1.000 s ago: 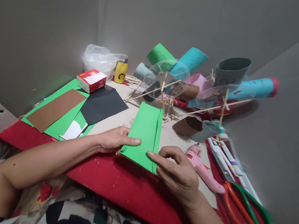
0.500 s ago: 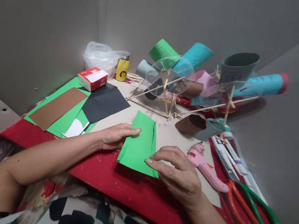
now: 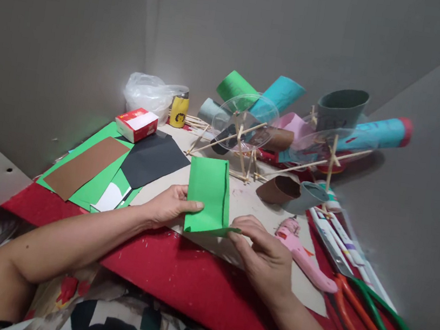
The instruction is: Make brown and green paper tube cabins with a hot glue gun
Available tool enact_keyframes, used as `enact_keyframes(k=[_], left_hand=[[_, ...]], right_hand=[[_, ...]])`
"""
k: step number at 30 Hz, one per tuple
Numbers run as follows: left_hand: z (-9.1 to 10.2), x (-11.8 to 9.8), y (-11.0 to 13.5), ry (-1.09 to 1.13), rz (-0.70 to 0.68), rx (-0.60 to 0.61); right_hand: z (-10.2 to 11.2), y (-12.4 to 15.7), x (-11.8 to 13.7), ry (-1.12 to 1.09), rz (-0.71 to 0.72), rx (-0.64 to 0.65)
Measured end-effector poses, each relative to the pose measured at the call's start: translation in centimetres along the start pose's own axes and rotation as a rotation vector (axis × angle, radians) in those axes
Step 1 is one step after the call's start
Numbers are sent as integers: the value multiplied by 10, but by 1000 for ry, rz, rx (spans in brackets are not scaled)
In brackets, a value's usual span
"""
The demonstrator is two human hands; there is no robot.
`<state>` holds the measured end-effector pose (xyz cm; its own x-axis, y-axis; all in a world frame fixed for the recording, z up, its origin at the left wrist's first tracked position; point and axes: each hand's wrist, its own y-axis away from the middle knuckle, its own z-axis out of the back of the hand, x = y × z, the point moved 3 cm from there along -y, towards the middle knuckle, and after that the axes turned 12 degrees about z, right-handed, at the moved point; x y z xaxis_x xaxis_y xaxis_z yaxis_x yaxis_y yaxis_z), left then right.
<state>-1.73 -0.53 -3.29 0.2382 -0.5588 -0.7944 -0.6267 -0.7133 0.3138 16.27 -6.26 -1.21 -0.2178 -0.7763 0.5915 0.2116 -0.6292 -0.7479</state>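
Observation:
A piece of green paper (image 3: 207,196) with raised, folded edges is held above the front of the work surface. My left hand (image 3: 173,206) grips its left side, thumb on top and fingers underneath. At the near right corner, my right hand (image 3: 266,256) pinches the paper's edge flap between thumb and fingers. The near edge stands up from the sheet there. A pink glue gun (image 3: 305,256) lies just right of my right hand.
Green, brown and black paper (image 3: 155,158) lies at left beside a red box (image 3: 136,125). Behind stands a frame of sticks (image 3: 241,130) with clear discs and paper tubes. Large scissors (image 3: 371,312) and markers (image 3: 341,236) lie at right.
The green paper has turned more upright in view, and its near edge is now bent up at the right corner. My right hand has shifted its pinch on that corner.

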Motion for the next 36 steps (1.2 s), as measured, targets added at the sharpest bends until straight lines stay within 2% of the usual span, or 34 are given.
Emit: enact_keyframes(k=[5, 8, 12, 15, 18, 22, 27, 31, 36], left_hand=[[-2, -4, 5, -105, -11, -47], [-3, -3, 5, -124, -13, -46], [-2, -4, 4, -157, -67, -42], [1, -7, 5, -170, -81, -127], [4, -8, 5, -160, -35, -192], [3, -4, 3, -252, 45, -113], [0, 2, 5, -369, 75, 0], [-2, 2, 6, -542, 14, -48], [-4, 1, 6, -564, -24, -127]], right_hand=[[-3, 2, -10, -38, -399, -14], [-4, 3, -10, -81, -504, -15], [-2, 3, -10, -77, -527, -72], [2, 1, -11, -31, -516, -154], [5, -1, -14, 2, -522, -220], [5, -2, -22, -52, -570, -261], [4, 2, -31, -141, -640, -367], [3, 4, -36, -178, -668, -429], [1, 5, -37, -196, -685, -416]])
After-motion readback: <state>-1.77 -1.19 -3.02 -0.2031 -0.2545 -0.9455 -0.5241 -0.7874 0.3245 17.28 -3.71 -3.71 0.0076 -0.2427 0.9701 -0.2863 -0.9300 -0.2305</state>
